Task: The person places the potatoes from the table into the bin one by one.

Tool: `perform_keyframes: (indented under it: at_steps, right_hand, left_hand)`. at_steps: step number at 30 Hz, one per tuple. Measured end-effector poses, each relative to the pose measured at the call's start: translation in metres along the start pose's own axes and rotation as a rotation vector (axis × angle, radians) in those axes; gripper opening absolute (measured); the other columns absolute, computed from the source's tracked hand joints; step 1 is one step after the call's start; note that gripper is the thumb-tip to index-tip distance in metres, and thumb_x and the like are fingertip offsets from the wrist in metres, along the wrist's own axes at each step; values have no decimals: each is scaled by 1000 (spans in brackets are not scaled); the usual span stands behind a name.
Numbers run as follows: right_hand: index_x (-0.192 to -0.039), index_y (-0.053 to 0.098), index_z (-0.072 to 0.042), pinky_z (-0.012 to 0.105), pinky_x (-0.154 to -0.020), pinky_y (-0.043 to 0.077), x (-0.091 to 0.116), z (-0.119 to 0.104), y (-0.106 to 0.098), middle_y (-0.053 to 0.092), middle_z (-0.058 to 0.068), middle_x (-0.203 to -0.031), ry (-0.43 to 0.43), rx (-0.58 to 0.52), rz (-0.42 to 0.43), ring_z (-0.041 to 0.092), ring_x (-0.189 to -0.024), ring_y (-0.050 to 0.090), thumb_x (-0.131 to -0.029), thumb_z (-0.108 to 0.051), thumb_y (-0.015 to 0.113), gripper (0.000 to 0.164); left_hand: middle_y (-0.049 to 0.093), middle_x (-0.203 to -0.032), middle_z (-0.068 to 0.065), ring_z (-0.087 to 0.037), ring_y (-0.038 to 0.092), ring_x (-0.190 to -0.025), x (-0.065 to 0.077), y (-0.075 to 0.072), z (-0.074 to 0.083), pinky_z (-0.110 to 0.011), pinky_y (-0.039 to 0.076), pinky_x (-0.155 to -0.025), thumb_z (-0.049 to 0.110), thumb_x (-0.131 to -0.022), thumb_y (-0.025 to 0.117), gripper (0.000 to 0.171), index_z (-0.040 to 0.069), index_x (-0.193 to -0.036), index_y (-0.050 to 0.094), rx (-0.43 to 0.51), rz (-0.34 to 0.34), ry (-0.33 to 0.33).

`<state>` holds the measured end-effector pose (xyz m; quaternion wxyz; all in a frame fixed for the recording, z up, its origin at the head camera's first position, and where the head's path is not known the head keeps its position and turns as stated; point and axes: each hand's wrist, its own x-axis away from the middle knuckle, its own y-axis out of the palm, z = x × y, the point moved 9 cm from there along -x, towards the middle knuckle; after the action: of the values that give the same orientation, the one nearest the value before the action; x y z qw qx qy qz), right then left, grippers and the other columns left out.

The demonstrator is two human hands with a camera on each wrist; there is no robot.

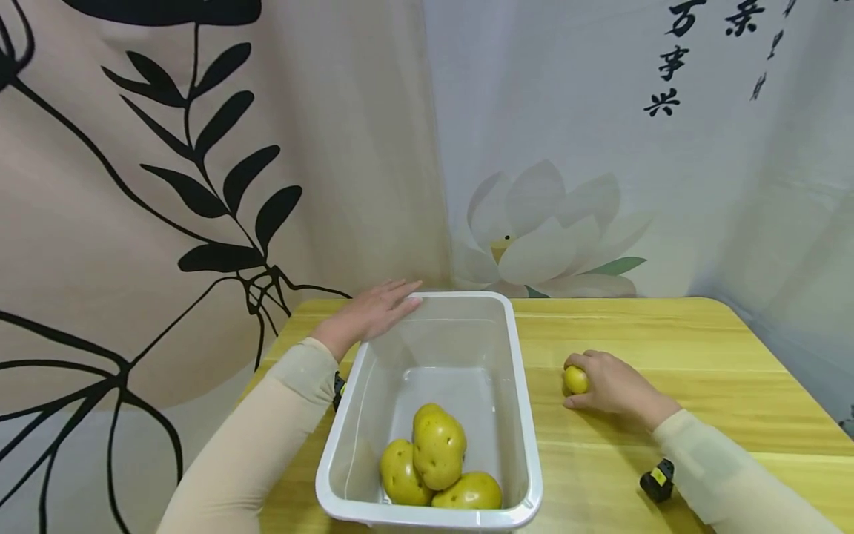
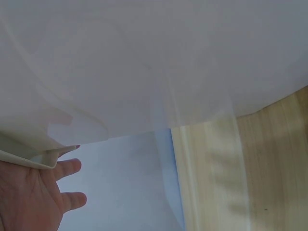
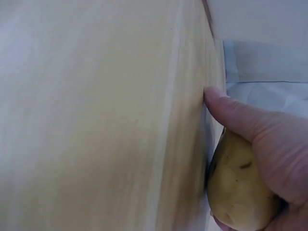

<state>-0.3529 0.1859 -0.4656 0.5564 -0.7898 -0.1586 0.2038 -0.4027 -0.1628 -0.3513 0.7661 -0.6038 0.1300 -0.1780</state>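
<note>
A white plastic basin (image 1: 527, 415) stands on the wooden table, with three yellow potatoes (image 1: 440, 449) piled at its near end. My left hand (image 1: 373, 310) rests on the basin's far left corner, its fingers straight; in the left wrist view the fingers (image 2: 72, 167) stick out past the basin's rim (image 2: 29, 161). To the right of the basin, my right hand (image 1: 610, 386) grips another potato (image 1: 576, 380) at the table surface. In the right wrist view this potato (image 3: 240, 187) sits between thumb and fingers, the palm hiding part of it.
The yellow wooden table (image 1: 734, 356) extends on both sides of the basin. Behind it hangs a pale curtain (image 1: 360, 148) printed with black leaves, a lotus and characters. A black wrist camera (image 1: 658, 480) sits below the right wrist.
</note>
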Motion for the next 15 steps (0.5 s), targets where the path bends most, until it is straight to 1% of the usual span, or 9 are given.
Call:
perform_keyframes:
  at_steps: [3, 8, 15]
  right_hand:
    - [-109, 63, -13, 31, -63, 45, -1, 2, 0, 59, -1, -92, 13, -17, -15, 13, -74, 51, -68, -45, 85, 56]
    - [-110, 63, -13, 33, -66, 45, 0, 6, -2, 60, 0, -95, 41, -47, -13, 14, -76, 52, -68, -43, 86, 57]
    - [-112, 63, -12, 35, -67, 46, 1, 7, -2, 61, 2, -100, 36, -69, -22, 15, -80, 54, -70, -39, 85, 55]
  left_hand:
    - [20, -159, -2, -29, 12, -146, 0, -1, 0, -54, 12, -114, 70, -94, 17, 69, 35, -153, 23, 2, 0, 3]
    - [20, -159, -2, -29, 12, -146, -1, -2, 1, -54, 12, -114, 69, -95, 17, 68, 34, -154, 22, -4, 3, 8]
    - [20, -159, -1, -28, 11, -146, -1, -1, 0, -53, 11, -115, 69, -95, 17, 68, 34, -154, 21, -7, -9, 7]
